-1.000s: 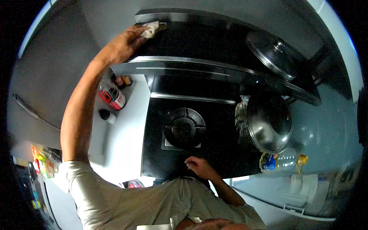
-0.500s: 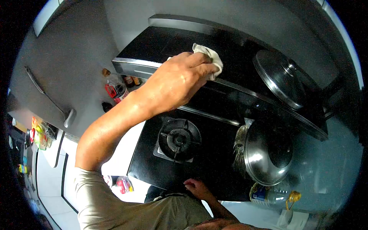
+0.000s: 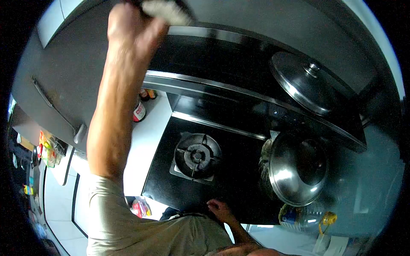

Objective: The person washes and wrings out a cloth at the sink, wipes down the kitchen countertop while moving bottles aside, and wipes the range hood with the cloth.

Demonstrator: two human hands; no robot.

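My left hand (image 3: 128, 27), blurred, is raised to the top edge of the view, with the arm stretched up across the left side. It is closed on a whitish cloth (image 3: 167, 11), above the left end of the black range hood (image 3: 213, 53). The hand's far part is cut off by the dark rim of the view. My right hand (image 3: 218, 210) is low at the front edge of the black gas stove (image 3: 179, 187), near my body. Its fingers are loosely bent and apart, with nothing visible in them. A burner (image 3: 197, 155) lies ahead of it.
A pan lid (image 3: 294, 85) sits on the hood at the right. Below it, a domed metal lid or wok (image 3: 284, 179) is on the stove, beside an oil bottle (image 3: 301, 215). A ladle (image 3: 60, 113) hangs at left. Bottles (image 3: 139, 112) stand behind my left forearm.
My left hand has moved up and left with the cloth, off the hood's front edge to above its left end. My right hand has hardly moved.
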